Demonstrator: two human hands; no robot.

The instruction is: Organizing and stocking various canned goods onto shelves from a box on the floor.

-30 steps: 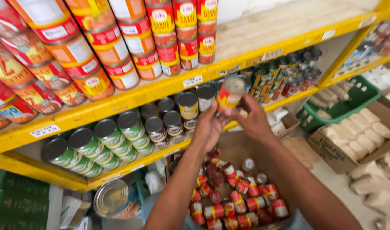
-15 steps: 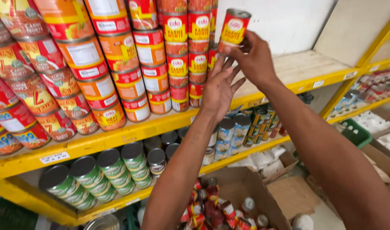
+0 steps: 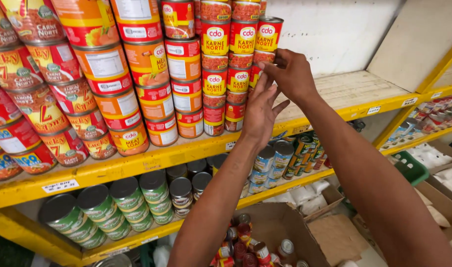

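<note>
One red-and-yellow meat can [image 3: 268,34] tops the rightmost stack on the yellow shelf [image 3: 334,106], over roughly four small red cans. Half a second ago it was held aloft clear of the stack. Right hand [image 3: 291,74] touches its base, fingers loosely curled; left hand [image 3: 259,111], fingers spread, braces the stack.

You have two bare hands raised, left hand [image 3: 259,114] and right hand [image 3: 291,74], before two yellow metal shelves [image 3: 151,159], above one open brown cardboard box [image 3: 280,225] of cans.
</note>
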